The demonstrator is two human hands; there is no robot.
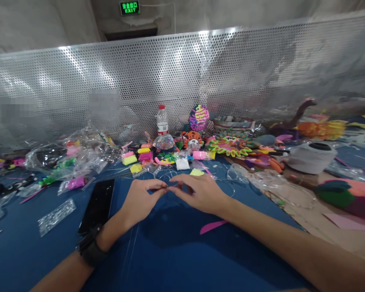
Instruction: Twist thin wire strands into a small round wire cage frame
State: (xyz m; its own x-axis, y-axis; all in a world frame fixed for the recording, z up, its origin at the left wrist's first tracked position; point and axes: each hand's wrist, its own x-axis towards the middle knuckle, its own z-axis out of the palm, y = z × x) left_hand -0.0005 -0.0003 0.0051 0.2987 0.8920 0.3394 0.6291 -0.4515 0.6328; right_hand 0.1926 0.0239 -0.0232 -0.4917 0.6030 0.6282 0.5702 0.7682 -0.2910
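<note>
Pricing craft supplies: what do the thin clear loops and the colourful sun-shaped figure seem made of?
The thin clear loops look like glossy plastic line, perhaps nylon: see-through, holding springy curves. The sun-shaped figure seems matte modelling clay, judging by its soft, rounded, hand-rolled edges.

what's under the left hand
Blue tabletop shows around the left hand, with thin clear strands lying on it near the wrist. The patch directly beneath the palm is covered by the hand, so whatever lies there cannot be seen.
</note>
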